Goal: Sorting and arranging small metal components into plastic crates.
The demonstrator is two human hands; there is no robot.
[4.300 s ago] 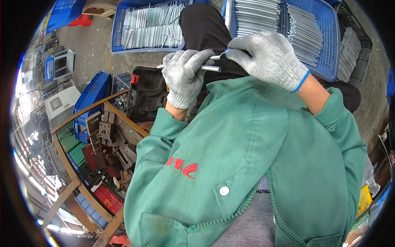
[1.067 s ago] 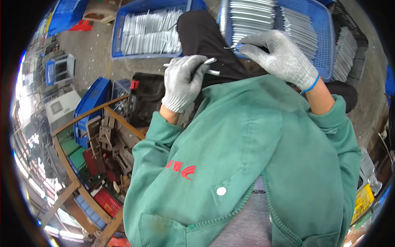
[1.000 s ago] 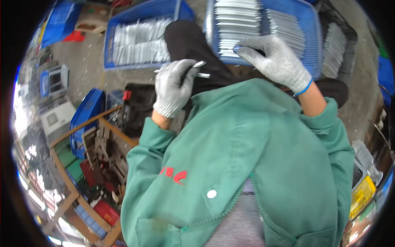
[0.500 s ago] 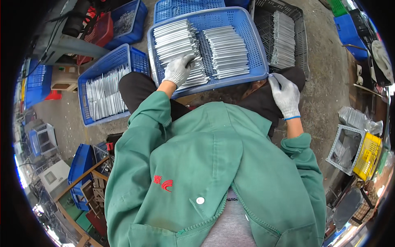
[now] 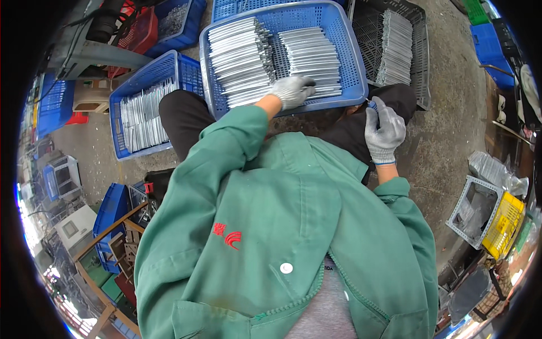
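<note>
My left hand [image 5: 292, 92], in a pale knitted glove, reaches across to the near end of the right-hand stack of silvery metal rods [image 5: 312, 51]. Its fingers are stretched out and slightly apart, and I make out nothing held in them. A taller stack of rods [image 5: 240, 56] lies on the left in the same blue crate [image 5: 361, 68]. My right hand [image 5: 384, 131], gloved too, is closed over my right knee, just outside the crate's near right corner. It grips a small blue-handled tool [image 5: 372, 105] with a thin metal tip; most of the handle is hidden.
A smaller blue crate of rods [image 5: 179, 70] stands at the left, and a black crate [image 5: 420, 68] with a stack of rods at the right. Beyond are a red basket [image 5: 149, 28] and a metal machine leg [image 5: 113, 62]. A yellow crate [image 5: 503, 226] sits farther right.
My left hand has moved right, from the left stack to the near end of the right stack. My right hand stays near the crate corner, and the blue-handled tool now shows more clearly.
</note>
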